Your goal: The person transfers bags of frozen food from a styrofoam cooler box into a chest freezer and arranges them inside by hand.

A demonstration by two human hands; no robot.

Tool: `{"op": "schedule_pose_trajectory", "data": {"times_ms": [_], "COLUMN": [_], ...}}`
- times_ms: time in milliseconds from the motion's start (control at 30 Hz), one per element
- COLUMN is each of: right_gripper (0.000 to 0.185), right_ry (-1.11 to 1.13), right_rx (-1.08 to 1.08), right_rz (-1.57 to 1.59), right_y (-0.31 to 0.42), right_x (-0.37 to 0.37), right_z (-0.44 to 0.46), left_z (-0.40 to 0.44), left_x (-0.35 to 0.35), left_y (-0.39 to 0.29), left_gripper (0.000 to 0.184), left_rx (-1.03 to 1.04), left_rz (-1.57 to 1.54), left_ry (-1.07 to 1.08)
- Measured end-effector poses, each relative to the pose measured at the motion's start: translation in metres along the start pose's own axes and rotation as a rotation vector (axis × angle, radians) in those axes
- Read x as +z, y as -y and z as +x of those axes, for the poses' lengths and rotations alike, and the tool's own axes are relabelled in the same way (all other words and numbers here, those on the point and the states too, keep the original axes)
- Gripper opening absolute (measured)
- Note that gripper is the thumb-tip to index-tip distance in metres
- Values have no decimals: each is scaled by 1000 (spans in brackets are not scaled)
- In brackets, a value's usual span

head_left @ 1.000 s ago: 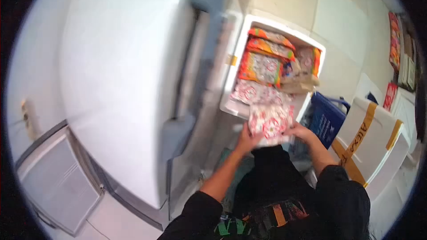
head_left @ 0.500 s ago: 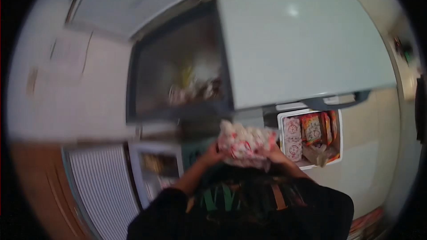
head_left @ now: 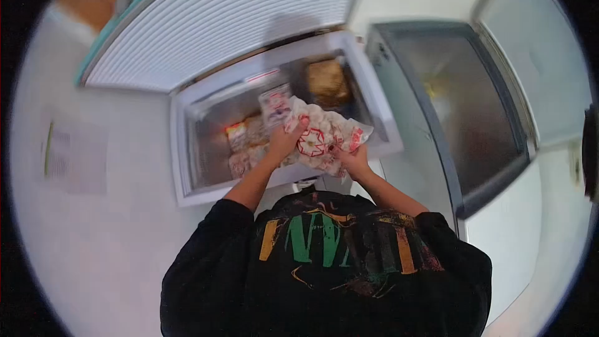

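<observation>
Between my two hands is a clear plastic bag of pale round frozen balls [head_left: 321, 126] with red printing. My left hand [head_left: 286, 139] grips its left side, thumb on top. At its lower right, my right hand [head_left: 353, 161] holds the other end. The bag is above the near side of an open chest freezer [head_left: 181, 175]. Inside the freezer, a printed packet [head_left: 274, 105] lies just beyond the bag, and more packets [head_left: 246, 134] lie to the left. A brown-yellow package [head_left: 329, 81] sits in the far right part. The bag hides some of the interior.
The freezer's ribbed white lid [head_left: 237, 19] stands raised behind it. On the right is a grey-framed glass-topped freezer [head_left: 458, 118]. A paper sheet [head_left: 75, 156] hangs on the white wall at left.
My view and body have turned left, from the glass-topped freezer and the white box of packets to the open chest freezer. The bag has come along in both hands.
</observation>
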State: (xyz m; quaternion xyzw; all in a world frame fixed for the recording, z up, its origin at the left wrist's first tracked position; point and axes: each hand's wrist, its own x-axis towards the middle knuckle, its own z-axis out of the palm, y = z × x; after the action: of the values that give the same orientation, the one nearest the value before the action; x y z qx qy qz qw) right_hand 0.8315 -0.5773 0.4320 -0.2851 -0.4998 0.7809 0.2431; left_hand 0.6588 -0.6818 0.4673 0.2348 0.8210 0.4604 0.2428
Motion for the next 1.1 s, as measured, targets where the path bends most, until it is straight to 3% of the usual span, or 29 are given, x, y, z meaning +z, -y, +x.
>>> {"op": "schedule_pose_trajectory", "data": {"times_ms": [67,100,167,233,300,367,467,500,567,633,667,700,767,800,867,1000,1033,1100], "right_gripper": [35,34,33,32,35,38,43,51,60,82,103,103,107,107,116,120,119,111], "right_ry": [38,73,125,244,232,236,318,382,436,328,411,414,253,248,398,423,435,513], "right_rx": [29,-49,-124,205,274,317,479,452,436,275,179,175,-90,-93,-296,-364,-347,-422], "right_rz": [-99,-228,-359,-155,-51,97,68,-33,-147,-661,-755,-757,-852,-847,-815,-1097,-1208,-889], "right_y": [-3,-2,2,13,-3,0,-2,-11,-8,-2,17,21,30,38,68,64,62,19], "right_x": [4,4,-1,-8,-5,-2,-10,-13,-16,-25,-25,-31,-35,-28,-8,17,22,14], "right_z": [17,23,27,41,54,55,64,69,74,76,83,94,110,117,111,108,105,128], "left_z": [-1,-4,-8,-12,4,1,0,0,-4,-12,-13,-7,6,18,27,33,32,31], "left_x": [-2,-3,0,7,11,6,2,0,-4,-21,-26,-26,-28,-35,-43,-46,-43,-36], "left_y": [4,2,7,14,49,52,43,36,20,-5,-15,-8,7,4,-13,-34,-41,-57], "left_gripper": [62,62,64,67,70,77,75,75,69,69,68,68,71,71,70,70,71,73], "left_rx": [139,111,-226,-219,-246,-153,-70,-48,157,170,178,179,293,299,247,264,324,384], "left_rz": [-44,-53,263,214,152,-3,28,18,232,389,556,555,11,15,848,777,776,777], "left_ry": [-144,-189,-251,-266,-234,-46,-92,-104,-334,-358,-376,-381,-390,-387,-187,-210,-134,-41]}}
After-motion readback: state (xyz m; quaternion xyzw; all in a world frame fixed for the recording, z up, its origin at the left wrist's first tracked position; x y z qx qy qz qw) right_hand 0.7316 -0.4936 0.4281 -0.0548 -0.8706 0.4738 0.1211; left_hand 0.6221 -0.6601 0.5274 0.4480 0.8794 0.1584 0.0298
